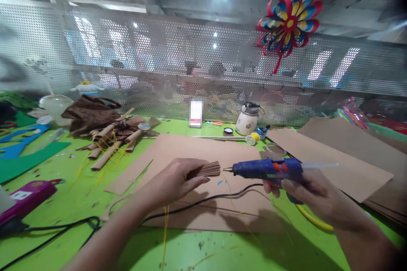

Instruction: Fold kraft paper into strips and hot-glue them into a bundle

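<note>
In the middle of the head view, my left hand [178, 180] is closed around a folded brown paper fan [210, 169], its pleated end sticking out to the right. My right hand [311, 192] grips a blue hot glue gun [263, 168], nozzle pointing left, just short of the pleats. A clear glue stick [322, 165] juts from the gun's back. Below both hands lies a large sheet of brown paper [203, 148]. The gun's black cord [210, 198] runs leftward across the sheet.
Rolled brown paper pieces [108, 152] with yellow thread lie at the left, near a purple power strip [34, 197]. A jug [248, 118], a yellow thread spool [252, 138] and a phone [195, 113] stand at the back. More brown sheets [333, 161] are stacked right.
</note>
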{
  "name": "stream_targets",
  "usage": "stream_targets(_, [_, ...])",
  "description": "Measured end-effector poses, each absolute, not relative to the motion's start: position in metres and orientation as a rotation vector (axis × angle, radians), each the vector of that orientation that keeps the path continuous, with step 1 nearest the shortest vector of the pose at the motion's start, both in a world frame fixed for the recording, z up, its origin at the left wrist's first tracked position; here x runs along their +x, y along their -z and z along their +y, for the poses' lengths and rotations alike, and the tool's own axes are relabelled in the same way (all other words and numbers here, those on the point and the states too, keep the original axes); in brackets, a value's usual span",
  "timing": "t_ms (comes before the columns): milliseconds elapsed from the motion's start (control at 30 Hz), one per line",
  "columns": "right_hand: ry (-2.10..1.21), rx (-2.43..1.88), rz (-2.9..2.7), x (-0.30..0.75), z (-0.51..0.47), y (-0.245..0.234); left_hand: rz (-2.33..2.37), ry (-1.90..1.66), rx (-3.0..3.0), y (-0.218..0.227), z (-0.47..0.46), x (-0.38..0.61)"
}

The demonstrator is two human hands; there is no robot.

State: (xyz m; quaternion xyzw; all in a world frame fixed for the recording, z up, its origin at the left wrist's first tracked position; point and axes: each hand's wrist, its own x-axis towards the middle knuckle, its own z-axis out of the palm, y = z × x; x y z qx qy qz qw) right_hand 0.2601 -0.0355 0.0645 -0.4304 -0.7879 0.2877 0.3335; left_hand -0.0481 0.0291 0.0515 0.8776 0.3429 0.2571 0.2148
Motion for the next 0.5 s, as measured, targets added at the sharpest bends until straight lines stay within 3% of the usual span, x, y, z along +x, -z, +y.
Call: stream_targets(500, [-0.671, -1.039, -2.015, 0.267, -0.048, -0.065, 0.912, -0.743, 2.219, -0.057, 0.024, -0.048])
